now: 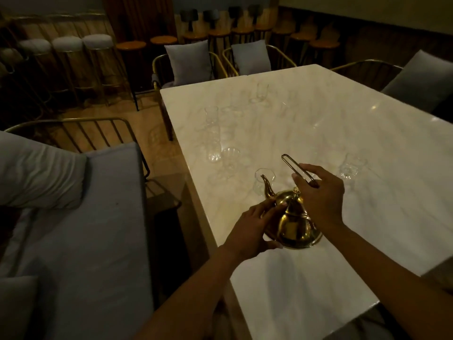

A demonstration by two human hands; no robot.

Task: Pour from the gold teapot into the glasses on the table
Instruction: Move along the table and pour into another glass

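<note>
Dim light falls on the white marble table (318,123), where the gold teapot (293,224) sits near my edge among scattered glasses (264,180). My left hand (250,227) cups its side, fingers spread, while my right hand (321,192) grips its raised handle (294,168).

- The gold teapot (293,222) stands near the table's (367,143) left edge, spout (267,187) pointing away.
- The right hand (318,195) grips the raised wire handle (297,169).
- The left hand (252,227) rests flat-fingered against the pot's side.
- A glass (263,181) sits just behind the spout; other glasses (212,133) stand farther back.
- Cushioned chairs (188,62) ring the table.
</note>
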